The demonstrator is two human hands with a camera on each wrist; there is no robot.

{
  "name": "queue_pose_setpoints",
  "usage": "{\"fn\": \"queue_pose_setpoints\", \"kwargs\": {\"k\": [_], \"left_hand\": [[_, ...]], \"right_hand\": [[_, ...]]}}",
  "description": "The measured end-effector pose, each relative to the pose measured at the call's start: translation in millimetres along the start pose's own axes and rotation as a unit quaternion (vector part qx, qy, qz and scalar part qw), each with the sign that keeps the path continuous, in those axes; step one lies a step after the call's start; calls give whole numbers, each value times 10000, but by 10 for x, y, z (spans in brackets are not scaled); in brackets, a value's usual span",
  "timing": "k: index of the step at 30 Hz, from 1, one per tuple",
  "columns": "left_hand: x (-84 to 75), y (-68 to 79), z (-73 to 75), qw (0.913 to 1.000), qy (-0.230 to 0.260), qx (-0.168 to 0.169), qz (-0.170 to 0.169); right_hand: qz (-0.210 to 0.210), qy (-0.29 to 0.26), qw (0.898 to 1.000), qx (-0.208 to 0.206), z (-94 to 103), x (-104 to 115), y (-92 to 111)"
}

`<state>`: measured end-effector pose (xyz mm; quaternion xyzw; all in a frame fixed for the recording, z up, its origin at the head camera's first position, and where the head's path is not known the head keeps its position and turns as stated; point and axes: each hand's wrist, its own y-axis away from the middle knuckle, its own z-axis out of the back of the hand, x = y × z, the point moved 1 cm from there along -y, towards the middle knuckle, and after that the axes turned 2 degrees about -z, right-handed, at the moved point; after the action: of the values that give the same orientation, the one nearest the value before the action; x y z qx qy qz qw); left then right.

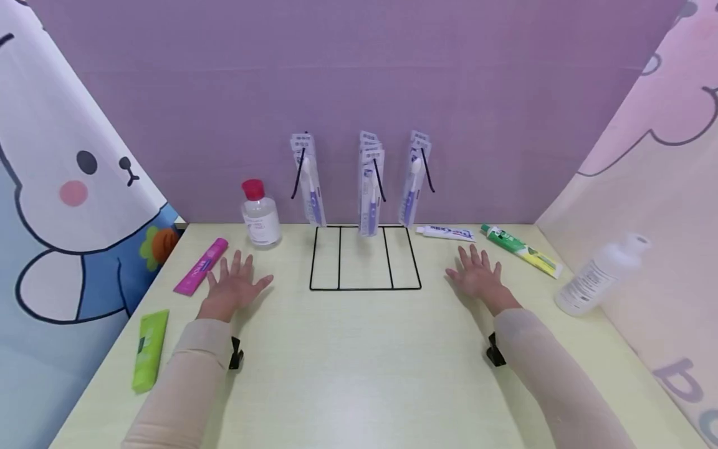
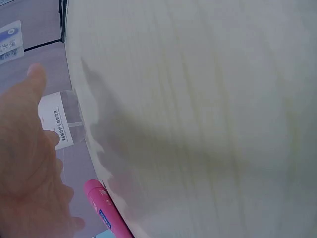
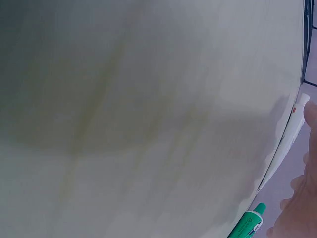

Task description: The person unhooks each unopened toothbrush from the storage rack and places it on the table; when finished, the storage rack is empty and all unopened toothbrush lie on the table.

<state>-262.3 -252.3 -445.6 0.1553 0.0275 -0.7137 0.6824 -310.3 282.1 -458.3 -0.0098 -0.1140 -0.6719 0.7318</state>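
My left hand (image 1: pixel 234 288) is spread over the table with straight fingers and holds nothing. A pink toothpaste tube (image 1: pixel 202 267) lies just left of it, and a clear bottle with a red cap (image 1: pixel 262 221) stands beyond its fingertips. On the other side my right hand (image 1: pixel 478 276), likewise spread and holding nothing, is nearest to a white toothpaste tube (image 1: pixel 447 233) and a green-and-yellow toothpaste tube (image 1: pixel 521 251). In the left wrist view the left hand (image 2: pixel 29 163) shows beside the bottle; the right wrist view catches only part of the right hand (image 3: pixel 299 198).
Packaged toothbrushes (image 1: pixel 370 193) hang on black hooks at the back, above a black wire rack (image 1: pixel 364 289) on the table (image 1: pixel 359 362). A green tube (image 1: pixel 149 350) lies at the left edge. A white bottle (image 1: pixel 597 280) stands at the right.
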Motion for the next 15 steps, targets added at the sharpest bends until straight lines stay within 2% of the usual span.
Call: {"fn": "queue_pose_setpoints", "kwargs": {"k": [5,7,9,12,15], "left_hand": [[-24,-8,0,9999,93,-35,-54],[-65,-29,-6,9994,281,-132,-167],[-130,-65,-14,9968,699,-204,-318],[-263,-138,-39,9862,1581,-196,-447],[-403,-217,-88,9687,2453,-40,-380]], "right_hand": [[138,-40,9995,-286,31,38,-14],[287,-183,9982,-497,71,84,-32],[463,-376,9951,-790,138,155,-72],[778,-899,9838,-1338,306,323,-152],[952,-1574,9656,-1840,507,550,-241]]}}
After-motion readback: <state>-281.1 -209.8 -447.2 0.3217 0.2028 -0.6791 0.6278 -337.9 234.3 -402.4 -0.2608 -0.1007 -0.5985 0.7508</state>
